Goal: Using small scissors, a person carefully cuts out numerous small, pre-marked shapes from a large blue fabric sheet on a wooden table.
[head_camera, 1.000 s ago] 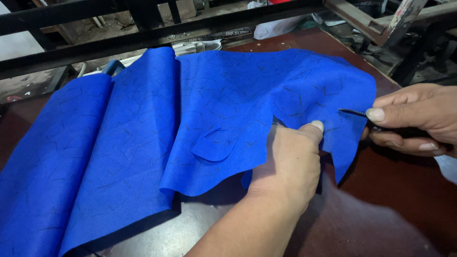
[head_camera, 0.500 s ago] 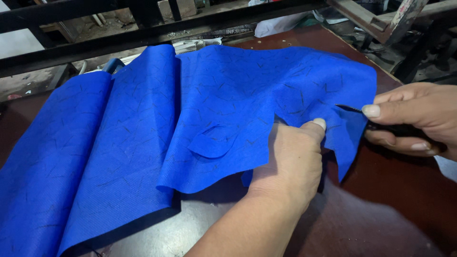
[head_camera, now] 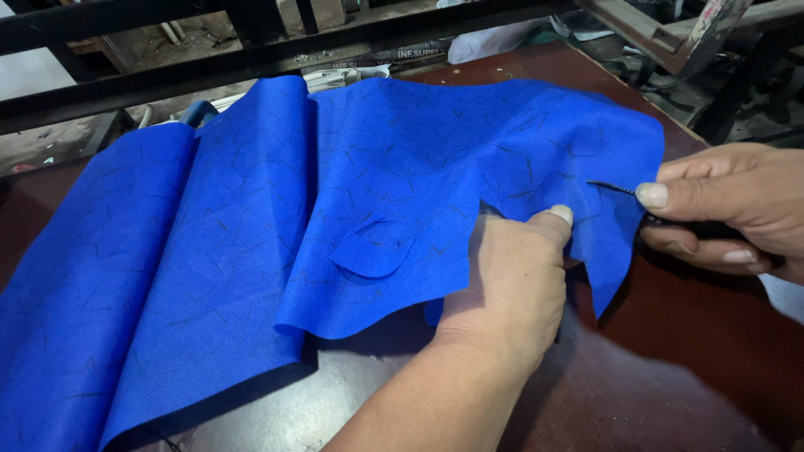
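Fingers (head_camera: 559, 219) of the left hand (head_camera: 511, 285) pinched the cut edge of the blue fabric sheet (head_camera: 276, 226), which lay draped across the dark counter (head_camera: 670, 368), while the right hand (head_camera: 737, 209) clenched a thin black tool (head_camera: 615, 189) against the fabric's right flap. By its folds the sheet appeared light, soft and limp, best gripped at an edge, with a small oval flap (head_camera: 368, 255) lifted near the middle. Compared with the earlier frame, both hands and the fabric had barely shifted.
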